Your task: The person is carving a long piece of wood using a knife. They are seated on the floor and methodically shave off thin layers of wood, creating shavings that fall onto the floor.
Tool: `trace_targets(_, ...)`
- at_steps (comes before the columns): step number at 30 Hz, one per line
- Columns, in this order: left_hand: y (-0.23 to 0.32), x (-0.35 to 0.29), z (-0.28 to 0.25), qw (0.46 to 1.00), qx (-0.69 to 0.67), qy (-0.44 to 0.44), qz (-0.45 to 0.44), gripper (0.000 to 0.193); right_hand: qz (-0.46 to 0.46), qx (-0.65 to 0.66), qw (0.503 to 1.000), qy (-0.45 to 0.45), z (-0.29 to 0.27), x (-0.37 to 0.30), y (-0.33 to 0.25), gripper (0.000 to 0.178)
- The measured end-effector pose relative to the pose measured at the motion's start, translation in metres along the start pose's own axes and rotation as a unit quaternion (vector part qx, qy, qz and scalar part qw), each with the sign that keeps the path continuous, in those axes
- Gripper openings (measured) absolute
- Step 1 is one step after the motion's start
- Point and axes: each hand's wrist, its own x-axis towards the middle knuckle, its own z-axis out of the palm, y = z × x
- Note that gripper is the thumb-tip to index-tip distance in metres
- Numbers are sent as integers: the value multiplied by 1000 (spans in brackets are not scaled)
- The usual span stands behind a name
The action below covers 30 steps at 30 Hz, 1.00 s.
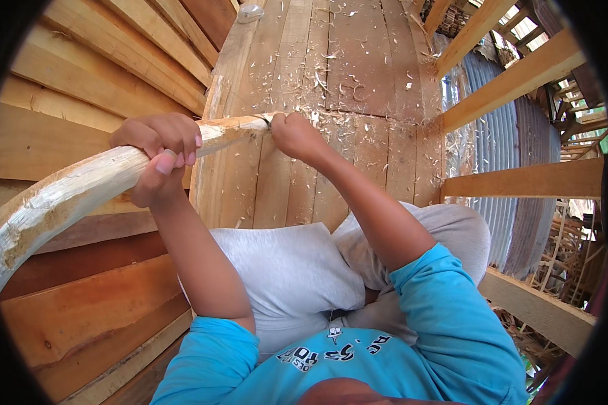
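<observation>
A long pale wooden pole, peeled and partly rough, runs from the left rim to the middle of the view, tapering at its right end. My left hand is wrapped round it, with the thumb on the near side. At the tapered tip my right hand is closed in a fist. A thin dark edge, perhaps of a blade, shows between this fist and the wood; the rest of it is hidden by the fingers.
Curled wood shavings lie scattered over the plank floor. Stacked boards form the left side. Wooden rails run along the right, with corrugated metal sheets beyond. A small clear container sits at the far end. My bent legs are near.
</observation>
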Motion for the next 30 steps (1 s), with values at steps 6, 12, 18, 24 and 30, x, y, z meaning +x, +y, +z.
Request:
trace_targets(6,2,0,-8,1000,-8,-5,10,21,-87,-2,996,2,3,4,25,48)
trace_targets(12,-2,6,-9,998,-1,-55,9,21,-1,-3,999,-37,-25,-11,5,34)
trace_targets(18,1,0,-22,997,-11,-77,0,20,-13,41,999,-32,-31,-42,-43,34)
trace_targets(24,12,8,0,995,80,38,-45,40,-50,-55,996,-40,-28,-25,-17,47)
trace_targets(30,-10,12,18,988,-34,132,79,71,33,92,995,-24,-19,5,17,52)
